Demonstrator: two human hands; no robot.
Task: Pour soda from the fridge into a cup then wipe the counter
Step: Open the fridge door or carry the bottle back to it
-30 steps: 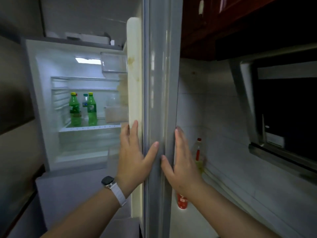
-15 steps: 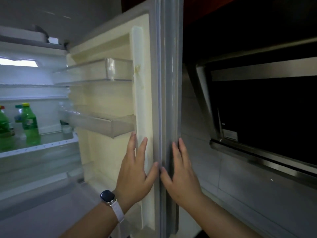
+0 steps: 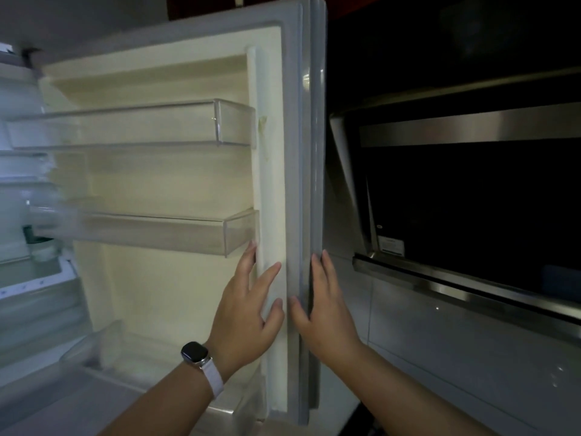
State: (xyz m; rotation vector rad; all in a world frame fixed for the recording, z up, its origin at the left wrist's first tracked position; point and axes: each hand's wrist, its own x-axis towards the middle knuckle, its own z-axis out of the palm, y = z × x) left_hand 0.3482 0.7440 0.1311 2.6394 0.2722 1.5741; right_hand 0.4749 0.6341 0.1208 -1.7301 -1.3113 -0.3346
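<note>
**Soda out of view, fridge door [image 3: 273, 152] pressed between two flat palms**

No soda bottle can be made out. Only a blurred container [image 3: 37, 243] shows inside the fridge, far to the left of the left grip [image 3: 248, 313]. That grip lies flat, fingers straight, on the door's inner lining just below the lower door bin [image 3: 163, 234]. The right grip [image 3: 327, 309] lies just as flat and uncurled on the outer face. The door's edge sits between two open palms, and neither has hold of it.

Pushed further, the door could swing into the dark steel appliance [image 3: 471, 215] to the right of the right grip and trap those fingers. With nothing curled round the edge, the door might also slip away and swing on its own.

Half a second ago the door stood less wide. Its bins now fill the view, and the green bottles then visible on the shelf to the left of the grips have gone out of frame. Both palms keep the same flat posture.
</note>
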